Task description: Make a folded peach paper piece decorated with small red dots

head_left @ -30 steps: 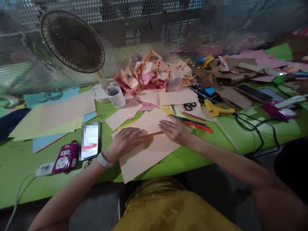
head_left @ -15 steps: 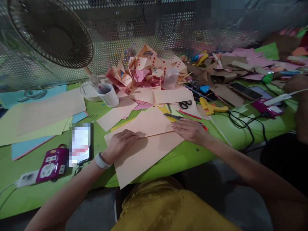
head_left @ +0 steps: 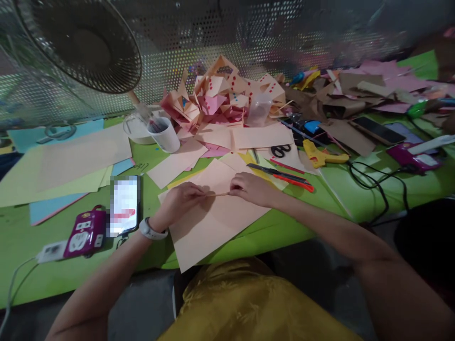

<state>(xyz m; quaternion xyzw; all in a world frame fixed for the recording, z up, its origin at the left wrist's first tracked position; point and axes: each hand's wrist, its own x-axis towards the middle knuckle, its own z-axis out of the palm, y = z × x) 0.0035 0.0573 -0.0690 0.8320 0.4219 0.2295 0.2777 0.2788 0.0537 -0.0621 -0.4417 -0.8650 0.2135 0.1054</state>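
A large peach paper sheet (head_left: 208, 237) lies slanted at the front of the green table, its far part folded over. My left hand (head_left: 180, 202) is closed at the fold line, thumb and fingers pinching the paper's edge. Close to it on the right, my right hand (head_left: 250, 189) pinches the same edge, with a short stretch of it showing between the fingertips. The fingertips are partly hidden. Just beyond my right hand rests an orange and black utility knife (head_left: 293, 182). Smaller peach paper pieces (head_left: 170, 166) lie behind the sheet.
On the left are a phone (head_left: 124, 203), a purple power strip (head_left: 87, 234), stacked coloured paper (head_left: 78, 163) and a fan (head_left: 88, 47). Behind stand a white cup (head_left: 168, 137) and heaped paper scraps (head_left: 220, 94). Scissors (head_left: 280, 151) and a yellow glue gun (head_left: 323, 156) lie on the right.
My right hand has moved left, away from the utility knife and closer to my left hand. Both hands now pinch the fold instead of lying flatter on the paper. The view has shifted slightly.
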